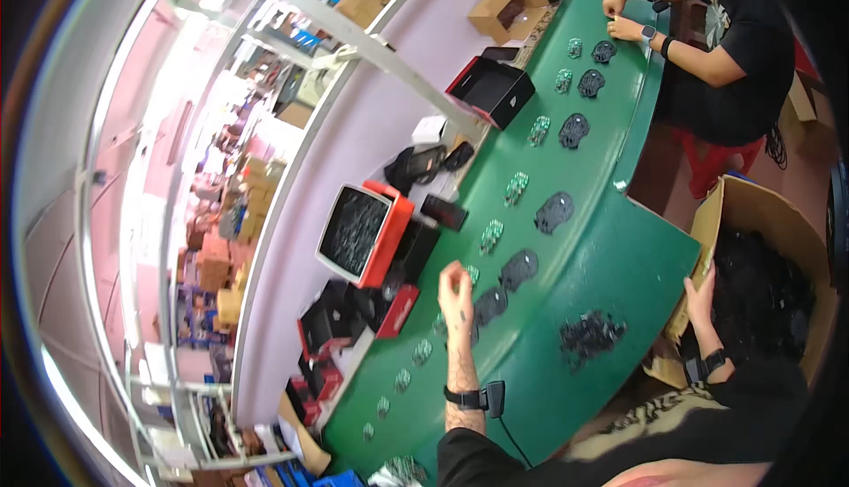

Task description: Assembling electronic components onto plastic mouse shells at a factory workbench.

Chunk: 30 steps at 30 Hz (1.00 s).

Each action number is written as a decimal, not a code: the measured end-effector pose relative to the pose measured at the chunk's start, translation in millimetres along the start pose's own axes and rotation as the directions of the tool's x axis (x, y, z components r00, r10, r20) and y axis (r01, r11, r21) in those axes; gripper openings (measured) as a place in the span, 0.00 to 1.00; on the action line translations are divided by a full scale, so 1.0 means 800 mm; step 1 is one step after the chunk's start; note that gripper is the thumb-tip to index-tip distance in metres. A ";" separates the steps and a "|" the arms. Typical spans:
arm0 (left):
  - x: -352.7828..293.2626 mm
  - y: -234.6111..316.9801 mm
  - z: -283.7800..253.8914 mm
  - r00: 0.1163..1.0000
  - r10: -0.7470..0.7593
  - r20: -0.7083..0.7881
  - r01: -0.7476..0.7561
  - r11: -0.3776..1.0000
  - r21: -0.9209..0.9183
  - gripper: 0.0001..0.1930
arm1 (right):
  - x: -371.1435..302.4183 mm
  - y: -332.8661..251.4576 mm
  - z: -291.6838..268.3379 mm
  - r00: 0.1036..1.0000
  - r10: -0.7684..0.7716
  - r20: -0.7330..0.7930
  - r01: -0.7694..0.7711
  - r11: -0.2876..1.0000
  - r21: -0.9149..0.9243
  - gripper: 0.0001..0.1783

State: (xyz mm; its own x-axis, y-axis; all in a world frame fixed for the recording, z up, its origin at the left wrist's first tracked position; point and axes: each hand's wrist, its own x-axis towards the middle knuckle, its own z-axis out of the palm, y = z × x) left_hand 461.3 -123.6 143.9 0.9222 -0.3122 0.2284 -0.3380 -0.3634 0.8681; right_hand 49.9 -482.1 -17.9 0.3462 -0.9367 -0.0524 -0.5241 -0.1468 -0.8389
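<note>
My left hand (pixel 455 294) is over the green work surface with its fingers curled together. A green circuit board (pixel 473 275) shows right beside the fingertips; whether the hand holds anything is hidden. Just to its right lie black rounded plastic shells (pixel 518 269), some close together. My right hand (pixel 700 299) is at the edge of a large cardboard box (pixel 706 222), its fingers closed on the rim. Inside the box is a heap of black plastic parts (pixel 765 288). A loose pile of small black pieces (pixel 592 335) lies on the surface between my arms.
More circuit boards (pixel 516 188) and shells (pixel 574 130) run in two rows along the surface. A co-worker (pixel 734 53) handles something at the far right. An orange-and-white bin (pixel 355 232) of dark parts, a black open box (pixel 493 91) and a phone (pixel 444 212) stand along the left edge.
</note>
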 end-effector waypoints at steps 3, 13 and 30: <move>0.151 -0.003 0.039 0.950 0.299 0.093 -0.312 0.869 0.385 0.22 | -0.002 -0.029 0.002 0.997 0.077 0.009 -0.077 0.996 -0.051 0.44; 0.366 -0.157 0.178 0.925 0.285 0.250 -0.375 0.597 0.709 0.38 | -0.015 -0.075 -0.027 0.965 0.199 0.169 -0.157 0.959 -0.234 0.41; 0.083 0.007 0.233 0.789 0.403 0.464 -0.607 0.629 0.485 0.10 | -0.007 -0.015 -0.039 0.995 0.049 0.085 -0.032 0.981 -0.189 0.48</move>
State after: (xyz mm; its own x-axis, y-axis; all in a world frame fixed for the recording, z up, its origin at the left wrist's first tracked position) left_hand 485.2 -309.8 81.8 0.5036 -0.8002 0.3257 -0.8639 -0.4648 0.1939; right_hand 30.2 -485.1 9.5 0.3852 -0.9122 -0.1397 -0.6725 -0.1738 -0.7194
